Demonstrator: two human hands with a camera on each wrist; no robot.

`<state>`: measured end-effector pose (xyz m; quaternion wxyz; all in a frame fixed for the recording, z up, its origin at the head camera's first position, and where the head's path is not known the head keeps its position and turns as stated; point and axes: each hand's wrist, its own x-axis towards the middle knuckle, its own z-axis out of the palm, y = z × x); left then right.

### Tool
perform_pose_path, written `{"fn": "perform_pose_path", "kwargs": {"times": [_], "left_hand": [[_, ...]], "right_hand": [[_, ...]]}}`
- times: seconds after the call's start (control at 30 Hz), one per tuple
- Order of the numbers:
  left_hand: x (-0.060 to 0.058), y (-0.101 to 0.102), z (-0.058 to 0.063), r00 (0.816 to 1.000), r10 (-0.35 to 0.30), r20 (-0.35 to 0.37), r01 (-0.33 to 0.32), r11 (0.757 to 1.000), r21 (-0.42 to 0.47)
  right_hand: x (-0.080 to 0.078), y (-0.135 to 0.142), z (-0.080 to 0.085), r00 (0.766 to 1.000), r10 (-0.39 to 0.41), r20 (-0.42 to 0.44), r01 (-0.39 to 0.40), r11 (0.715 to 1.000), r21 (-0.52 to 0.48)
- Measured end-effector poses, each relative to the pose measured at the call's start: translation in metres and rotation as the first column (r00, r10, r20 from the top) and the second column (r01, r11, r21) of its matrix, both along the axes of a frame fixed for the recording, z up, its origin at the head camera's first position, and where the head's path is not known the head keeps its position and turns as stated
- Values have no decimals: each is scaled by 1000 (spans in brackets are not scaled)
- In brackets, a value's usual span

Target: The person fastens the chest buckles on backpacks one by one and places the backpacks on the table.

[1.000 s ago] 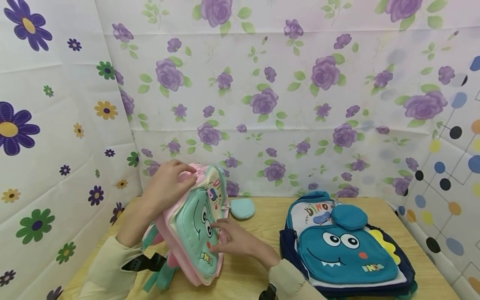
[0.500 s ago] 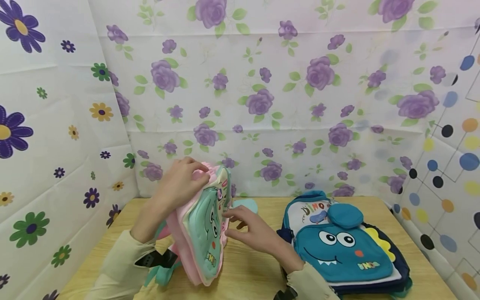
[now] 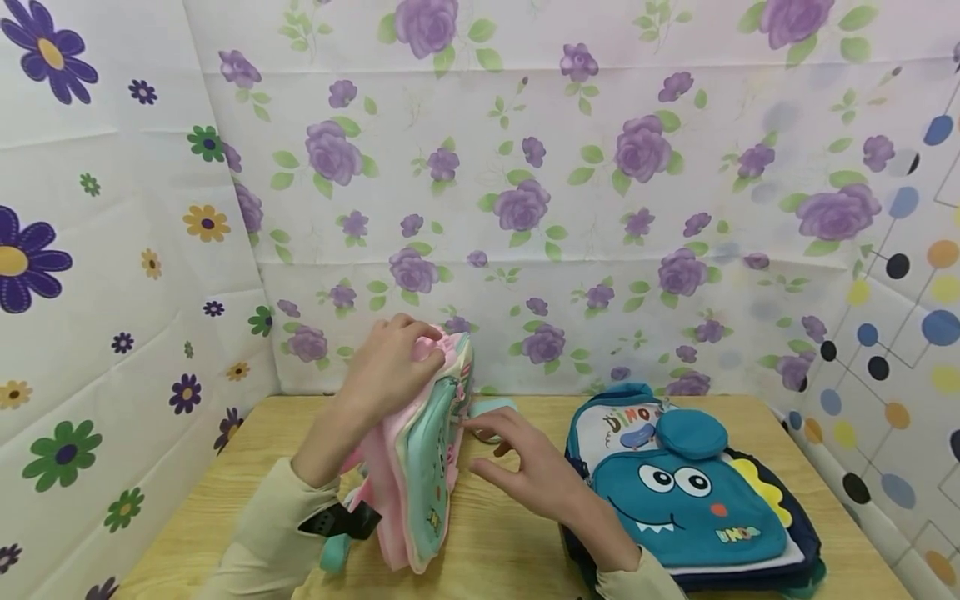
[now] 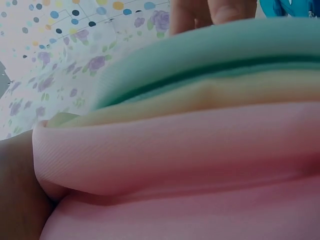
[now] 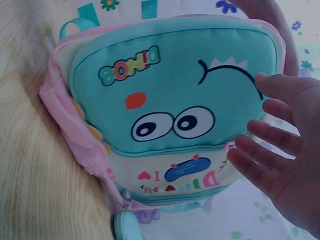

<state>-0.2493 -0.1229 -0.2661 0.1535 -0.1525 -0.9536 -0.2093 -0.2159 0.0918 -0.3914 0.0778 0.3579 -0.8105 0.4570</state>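
A pink and mint-green child's backpack (image 3: 431, 467) stands tilted on the table, its dinosaur face (image 5: 172, 95) turned to the right. My left hand (image 3: 393, 367) grips it at the top, fingers curled over the pink edge. Pink, cream and mint fabric (image 4: 175, 145) fills the left wrist view. My right hand (image 3: 528, 467) hovers off the bag's front with fingers spread and nothing held; the right wrist view shows its fingers extended. A small light-blue round pouch (image 5: 127, 227) hangs by the bag's zipper, partly hidden behind my right hand in the head view.
A dark-blue and teal dinosaur backpack (image 3: 693, 500) lies face up at the right of the wooden table (image 3: 517, 558), with a round teal pouch (image 3: 692, 432) on it. Floral cloth (image 3: 570, 208) hangs behind, with patterned cloths at both sides.
My left hand has moved right and turned the pink backpack, so its front now shows nearly edge-on. My right hand has drawn back from the bag's front towards the right.
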Motion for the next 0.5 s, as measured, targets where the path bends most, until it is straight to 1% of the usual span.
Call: {"fn": "perform_pose_path", "kwargs": {"times": [0.13, 0.3, 0.5], "left_hand": [[0, 6, -2, 1000, -4, 3, 4, 1000, 14], [0, 13, -2, 1000, -23, 4, 23, 999, 38], [1, 17, -3, 999, -31, -11, 32, 997, 73]], "right_hand": [[5, 5, 3, 1000, -16, 19, 16, 999, -30], [10, 9, 1, 999, -19, 34, 22, 997, -79], [13, 8, 0, 1000, -18, 17, 20, 994, -107]]}}
